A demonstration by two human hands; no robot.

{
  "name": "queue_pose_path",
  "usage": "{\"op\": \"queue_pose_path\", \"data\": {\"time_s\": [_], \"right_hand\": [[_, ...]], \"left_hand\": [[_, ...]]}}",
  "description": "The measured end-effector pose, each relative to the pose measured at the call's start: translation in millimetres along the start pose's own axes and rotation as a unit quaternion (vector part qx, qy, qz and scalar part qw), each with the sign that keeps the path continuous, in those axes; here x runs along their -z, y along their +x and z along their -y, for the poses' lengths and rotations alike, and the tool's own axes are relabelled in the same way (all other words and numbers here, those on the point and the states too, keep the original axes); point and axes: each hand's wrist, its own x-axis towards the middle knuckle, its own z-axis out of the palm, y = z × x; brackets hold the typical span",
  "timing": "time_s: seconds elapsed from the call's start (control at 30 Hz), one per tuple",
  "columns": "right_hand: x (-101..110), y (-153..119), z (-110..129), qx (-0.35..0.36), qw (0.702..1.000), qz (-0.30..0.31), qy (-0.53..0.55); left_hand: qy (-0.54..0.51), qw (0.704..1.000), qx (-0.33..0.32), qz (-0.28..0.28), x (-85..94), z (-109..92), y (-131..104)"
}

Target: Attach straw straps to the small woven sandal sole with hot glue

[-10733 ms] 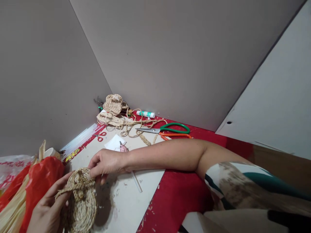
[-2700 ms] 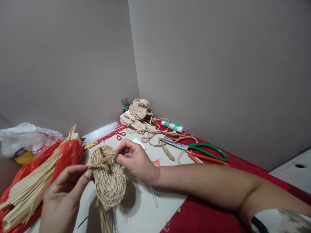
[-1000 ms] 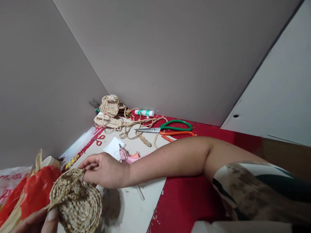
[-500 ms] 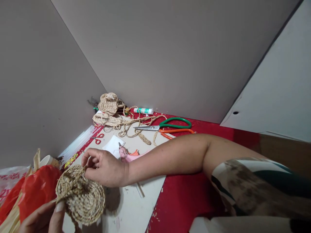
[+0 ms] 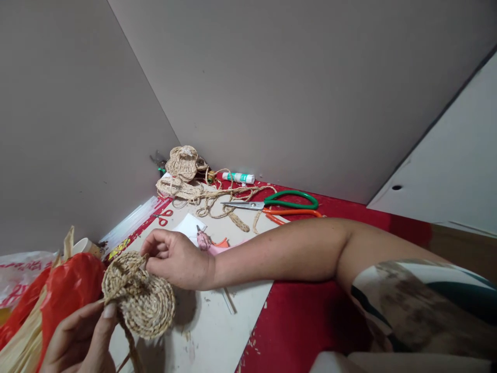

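Observation:
A coiled piece of braided straw cord [image 5: 149,305], made of round spirals, is held up between my hands over the white board. My left hand [image 5: 83,331] pinches its left edge between thumb and fingertips, and a braided tail hangs down beside the thumb. My right hand [image 5: 174,259] is closed at the coil's upper right edge, thumb against curled fingers, gripping the cord there. The exact spot under the right fingertips is partly hidden.
Scissors with green and orange handles [image 5: 272,203], a glue stick [image 5: 238,177] and woven straw pieces [image 5: 181,163] lie at the back. Small red scissors [image 5: 162,217] and a pink glue gun [image 5: 204,241] lie nearer. A red plastic bag [image 5: 73,280] stands left. Grey panels [image 5: 272,88] rise behind.
The view has shifted slightly, so the table things appear further right. Both hands keep their hold on the straw coil, which appears slightly higher and tilted a little differently.

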Motion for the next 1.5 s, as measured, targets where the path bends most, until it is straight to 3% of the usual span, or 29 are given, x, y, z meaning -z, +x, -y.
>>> {"op": "queue_pose_path", "data": {"time_s": [0.2,0.33,0.63,0.8,1.5], "right_hand": [[0.2,0.9,-1.7,-0.006,1.000,0.000,0.002],[1.1,0.7,-4.0,0.000,1.000,0.011,0.003],[2.9,-2.5,-9.1,0.039,0.999,0.027,-0.014],[2.0,-4.3,-4.5,0.029,0.999,0.029,-0.027],[0.3,1.7,2.3,-0.006,0.996,0.052,-0.074]], "left_hand": [[0.037,0.998,0.001,-0.050,0.6,4.7,4.4],[0.064,0.997,0.004,-0.049,1.5,4.7,3.4],[0.057,0.996,-0.060,-0.046,-1.9,9.7,-1.8],[0.040,0.995,-0.088,-0.024,0.1,16.3,-1.7],[0.041,0.992,-0.113,-0.039,-0.9,19.6,-2.1]]}}
